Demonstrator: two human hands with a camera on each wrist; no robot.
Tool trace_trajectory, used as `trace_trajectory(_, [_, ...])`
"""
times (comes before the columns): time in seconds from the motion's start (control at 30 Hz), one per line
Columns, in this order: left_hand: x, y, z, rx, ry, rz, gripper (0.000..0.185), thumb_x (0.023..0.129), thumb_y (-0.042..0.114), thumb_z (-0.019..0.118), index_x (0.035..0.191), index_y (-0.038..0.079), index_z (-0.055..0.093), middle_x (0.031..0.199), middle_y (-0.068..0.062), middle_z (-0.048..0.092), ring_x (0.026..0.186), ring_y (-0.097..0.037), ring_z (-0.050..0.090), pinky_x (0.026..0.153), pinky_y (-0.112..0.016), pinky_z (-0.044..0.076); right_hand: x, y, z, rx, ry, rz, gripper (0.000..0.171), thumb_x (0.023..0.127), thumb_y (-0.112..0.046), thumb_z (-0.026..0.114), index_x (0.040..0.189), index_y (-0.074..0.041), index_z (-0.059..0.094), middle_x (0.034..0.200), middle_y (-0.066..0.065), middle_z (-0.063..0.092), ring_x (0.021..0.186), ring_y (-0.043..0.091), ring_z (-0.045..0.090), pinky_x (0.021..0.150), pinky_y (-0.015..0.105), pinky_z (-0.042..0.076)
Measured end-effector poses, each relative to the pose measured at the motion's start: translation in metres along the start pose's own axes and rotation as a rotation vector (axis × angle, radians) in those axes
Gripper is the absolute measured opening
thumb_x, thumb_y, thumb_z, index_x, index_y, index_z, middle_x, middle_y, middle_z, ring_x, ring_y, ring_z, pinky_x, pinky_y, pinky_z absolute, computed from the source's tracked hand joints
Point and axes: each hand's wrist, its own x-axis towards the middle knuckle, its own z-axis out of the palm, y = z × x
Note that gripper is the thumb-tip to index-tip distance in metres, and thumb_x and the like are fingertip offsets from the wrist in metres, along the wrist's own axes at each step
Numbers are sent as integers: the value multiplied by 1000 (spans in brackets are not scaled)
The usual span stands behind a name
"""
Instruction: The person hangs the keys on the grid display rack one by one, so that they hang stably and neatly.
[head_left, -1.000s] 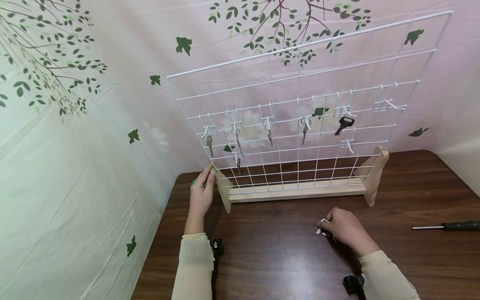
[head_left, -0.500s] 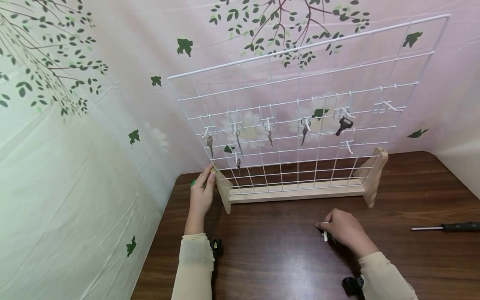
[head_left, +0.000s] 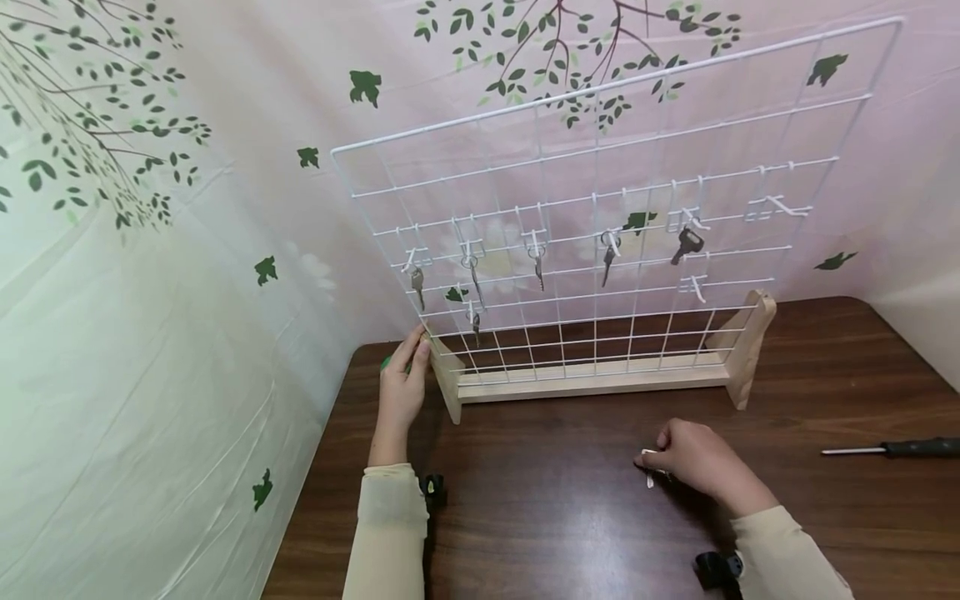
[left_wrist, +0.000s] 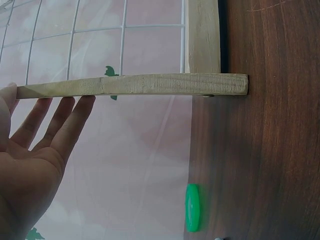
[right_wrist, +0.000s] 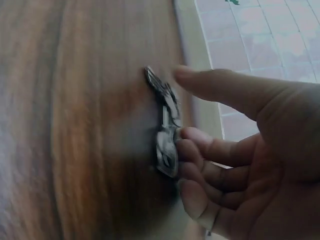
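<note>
My left hand (head_left: 403,393) grips the upper end of the wooden side post (left_wrist: 135,85) on a white wire grid rack (head_left: 592,367), thumb on one side, fingers on the other. Down on the brown table by the rack's front, my right hand (head_left: 693,458) touches shiny metal keys (right_wrist: 167,150) with its fingertips. In the right wrist view the thumb stands apart from the other fingers, and the keys lie just beyond the fingertips, blurred. Several keys hang from white hooks on the grid, among them a dark-headed key (head_left: 687,246) and a silver key (head_left: 417,283).
A screwdriver (head_left: 918,448) with a black handle lies at the right of the table. One bare hook (head_left: 783,206) is at the grid's upper right, another hook (head_left: 697,287) lower down. A green round object (left_wrist: 192,207) sits behind the left hand.
The keys under my right hand have turned, and that hand has shifted slightly. My left hand keeps its place on the post.
</note>
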Motion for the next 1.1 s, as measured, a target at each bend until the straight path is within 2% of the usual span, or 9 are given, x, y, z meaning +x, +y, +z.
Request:
trace_trajectory(0.1, [-2,10,-1,-9,5,-1,41,112,13,55,153,6,59,157,-23,58,146,-44,55,121,-63,46,-2,-1,-2,-24,-22,2,52,84,-33,87,58,-21,44,58,-10,35,57,13,41,58,28,32])
trace_trajectory(0.33, [5,-16,2,10,6,7,42,113,15,55,154,10,59,158,-20,58,147,-41,55,120,-62,47,-1,-4,-4,-39,-51,7,38,83,-29,88,65,-15,57,63,-5,51,61,15,48,60,29,38])
trace_trajectory(0.5, [7,-22,0,9,2,33,41,112,19,58,153,19,61,157,-13,61,146,-35,59,117,-57,52,-1,-4,-6,-9,-66,16,29,87,-22,83,67,-14,63,67,-3,56,63,16,51,61,30,40])
trace_trajectory(0.77, [7,-25,-1,-5,-10,56,41,111,22,59,152,21,62,156,-12,62,146,-34,58,119,-58,50,2,-4,-2,1,-63,26,32,87,-25,81,64,-16,61,64,-5,54,60,15,50,59,29,38])
trace_trajectory(0.93, [7,-27,-1,1,-16,43,41,112,25,58,153,22,61,157,-11,61,146,-34,58,119,-58,50,4,-7,0,-4,-52,36,31,87,-24,80,64,-16,62,65,-4,55,60,15,50,59,29,38])
trace_trajectory(1.1, [6,-26,-1,17,-24,36,42,113,28,56,155,24,59,158,-10,60,147,-34,57,119,-58,50,4,-11,1,-31,-38,49,40,90,-34,81,63,-17,56,64,-6,50,61,14,46,60,29,36])
